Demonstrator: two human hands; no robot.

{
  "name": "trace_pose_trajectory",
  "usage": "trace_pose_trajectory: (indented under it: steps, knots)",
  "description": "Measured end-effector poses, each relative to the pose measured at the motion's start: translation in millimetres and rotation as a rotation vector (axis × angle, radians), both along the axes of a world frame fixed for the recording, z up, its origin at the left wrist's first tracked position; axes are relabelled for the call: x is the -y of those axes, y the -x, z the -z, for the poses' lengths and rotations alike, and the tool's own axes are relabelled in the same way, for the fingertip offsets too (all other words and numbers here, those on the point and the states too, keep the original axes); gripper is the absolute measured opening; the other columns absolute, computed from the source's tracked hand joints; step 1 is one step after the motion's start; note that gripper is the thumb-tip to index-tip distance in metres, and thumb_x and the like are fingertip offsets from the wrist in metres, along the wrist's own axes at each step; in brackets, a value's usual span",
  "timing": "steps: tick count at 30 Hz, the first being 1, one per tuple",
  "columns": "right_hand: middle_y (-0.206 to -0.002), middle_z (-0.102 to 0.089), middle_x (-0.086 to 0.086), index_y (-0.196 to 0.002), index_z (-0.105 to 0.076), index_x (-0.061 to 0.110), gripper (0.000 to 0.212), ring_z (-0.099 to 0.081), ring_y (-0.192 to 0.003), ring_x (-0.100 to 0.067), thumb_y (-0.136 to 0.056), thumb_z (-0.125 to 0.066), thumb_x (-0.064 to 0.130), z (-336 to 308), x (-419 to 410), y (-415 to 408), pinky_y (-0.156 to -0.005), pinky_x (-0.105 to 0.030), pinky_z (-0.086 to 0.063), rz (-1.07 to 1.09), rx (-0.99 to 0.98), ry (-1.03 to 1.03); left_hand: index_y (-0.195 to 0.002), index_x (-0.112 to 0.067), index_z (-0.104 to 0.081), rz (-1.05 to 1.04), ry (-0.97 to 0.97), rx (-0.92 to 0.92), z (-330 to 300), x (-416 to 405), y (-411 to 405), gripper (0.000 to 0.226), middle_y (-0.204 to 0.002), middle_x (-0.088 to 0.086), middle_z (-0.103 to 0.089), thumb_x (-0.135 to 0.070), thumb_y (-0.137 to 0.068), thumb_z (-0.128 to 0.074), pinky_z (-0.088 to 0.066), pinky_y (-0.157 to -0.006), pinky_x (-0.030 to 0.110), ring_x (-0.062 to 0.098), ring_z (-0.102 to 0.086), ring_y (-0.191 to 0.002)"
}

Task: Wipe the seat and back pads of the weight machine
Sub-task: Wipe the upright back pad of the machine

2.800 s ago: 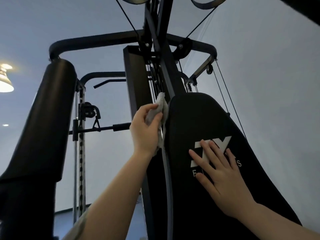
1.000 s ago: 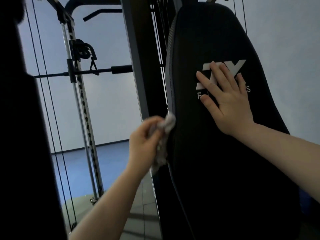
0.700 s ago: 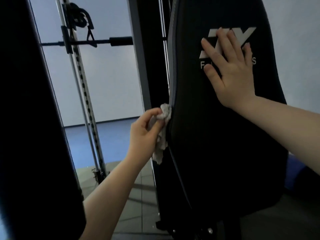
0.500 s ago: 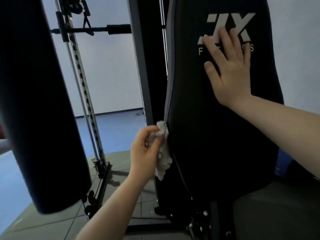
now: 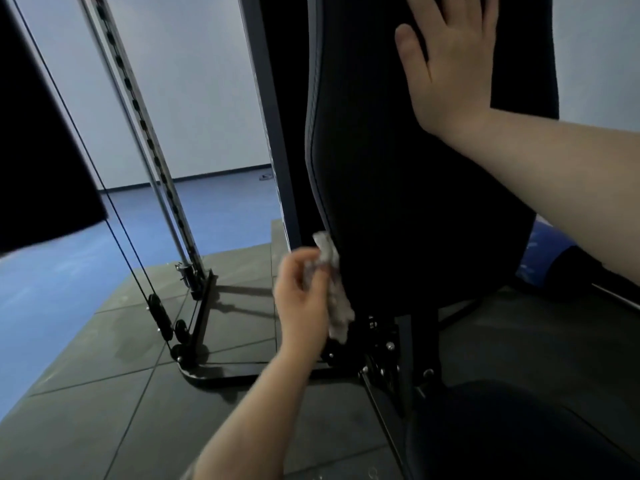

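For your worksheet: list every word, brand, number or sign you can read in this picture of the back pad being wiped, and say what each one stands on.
None can be read.
The back pad shows plain black; its top is out of view above the right hand.
The cloth in the left hand carries no print.
The seat pad, steel upright and floor tiles bear no writing.
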State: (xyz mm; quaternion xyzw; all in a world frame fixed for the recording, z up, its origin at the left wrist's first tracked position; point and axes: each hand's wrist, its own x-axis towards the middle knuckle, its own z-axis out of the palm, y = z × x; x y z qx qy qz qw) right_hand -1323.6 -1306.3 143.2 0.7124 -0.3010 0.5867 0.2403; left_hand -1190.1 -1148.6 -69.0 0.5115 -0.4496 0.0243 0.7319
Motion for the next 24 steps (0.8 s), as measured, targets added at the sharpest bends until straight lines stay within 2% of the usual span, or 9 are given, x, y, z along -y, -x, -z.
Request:
trace_pose_trajectory:
  steps: [3,5,9,14,17,19,21,22,24]
  knots:
    - [-0.144,-0.047,0.001,-0.142,-0.043,0.027,0.054,-0.037,-0.137,-0.020,-0.101,-0.013,0.048,-2,-1,-1,-0.114,-0.039,-0.023,-0.023,0.005,0.004,-0.089,-0.035,-0.056,-0.047,0.042,-0.044,-15,12,-2,0.018,-0.087,0.012,-0.061,-0.017,-0.089,-0.059,-0.050,-0.074,0.053,0.034,-0.059,-0.081]
    - [-0.139,-0.052,0.000,-0.137,-0.048,0.026,0.055,-0.042,-0.133,-0.020,-0.101,-0.014,0.048,0,0,1,-0.112,-0.036,-0.026,-0.039,0.025,0.007,-0.088,-0.030,-0.055,-0.012,0.058,-0.117,-2,11,12,0.014,-0.085,0.016,-0.058,-0.016,-0.090,-0.059,-0.048,-0.074,0.053,0.033,-0.057,-0.078]
    - [-0.125,-0.062,0.002,-0.125,-0.058,0.023,0.051,-0.052,-0.121,-0.017,-0.101,-0.020,0.046,1,-3,-2,-0.104,-0.033,-0.033,-0.127,0.067,0.002,-0.082,-0.026,-0.055,0.052,-0.026,-0.221,46,1,34,0.024,-0.077,0.001,-0.055,-0.004,-0.089,-0.061,-0.045,-0.069,0.030,0.010,-0.052,-0.072]
    - [-0.115,-0.065,0.004,-0.118,-0.062,0.023,0.045,-0.056,-0.112,-0.015,-0.099,-0.027,0.043,5,-4,-2,-0.094,-0.026,-0.033,-0.208,0.133,0.003,-0.081,-0.018,-0.052,0.098,-0.005,-0.398,64,1,58,0.024,-0.065,-0.013,-0.054,0.005,-0.090,-0.057,-0.042,-0.059,0.016,0.001,-0.049,-0.062]
    - [-0.107,-0.065,0.001,-0.111,-0.063,0.018,0.044,-0.058,-0.104,-0.014,-0.098,-0.029,0.042,5,-7,-4,-0.089,-0.025,-0.035,-0.232,0.147,-0.072,-0.082,-0.011,-0.050,0.100,0.028,-0.484,64,0,70,0.020,-0.062,-0.013,-0.054,0.006,-0.090,-0.056,-0.041,-0.056,0.014,0.001,-0.048,-0.059]
    - [-0.100,-0.064,-0.001,-0.106,-0.063,0.015,0.043,-0.057,-0.096,-0.011,-0.099,-0.031,0.042,6,-6,-2,-0.083,-0.023,-0.036,-0.237,0.162,-0.122,-0.081,-0.012,-0.052,0.127,0.017,-0.536,67,-4,75,0.019,-0.063,-0.009,-0.057,0.003,-0.090,-0.058,-0.043,-0.057,0.017,0.004,-0.051,-0.061]
    - [-0.084,-0.059,0.002,-0.092,-0.062,0.015,0.040,-0.052,-0.079,-0.001,-0.099,-0.033,0.041,6,0,-1,-0.071,-0.018,-0.035,-0.249,0.166,-0.159,-0.080,-0.017,-0.056,0.159,-0.002,-0.560,72,-10,80,0.020,-0.066,-0.003,-0.061,0.000,-0.088,-0.061,-0.045,-0.059,0.023,0.008,-0.054,-0.063]
    - [-0.072,-0.051,0.007,-0.079,-0.057,0.018,0.038,-0.047,-0.066,0.004,-0.099,-0.034,0.041,7,4,-2,-0.061,-0.013,-0.030,-0.268,0.168,-0.206,-0.080,-0.019,-0.059,0.173,-0.016,-0.563,73,-13,83,0.020,-0.067,-0.001,-0.062,-0.001,-0.088,-0.062,-0.045,-0.059,0.025,0.009,-0.055,-0.063]
    - [-0.057,-0.031,0.013,-0.060,-0.034,0.025,0.041,-0.037,-0.045,0.003,-0.098,-0.037,0.039,7,6,-6,-0.048,-0.013,-0.026,-0.324,0.172,-0.316,-0.086,-0.017,-0.062,0.192,-0.020,-0.542,72,-24,92,0.016,-0.071,0.000,-0.067,-0.001,-0.085,-0.064,-0.048,-0.057,0.023,0.010,-0.061,-0.064]
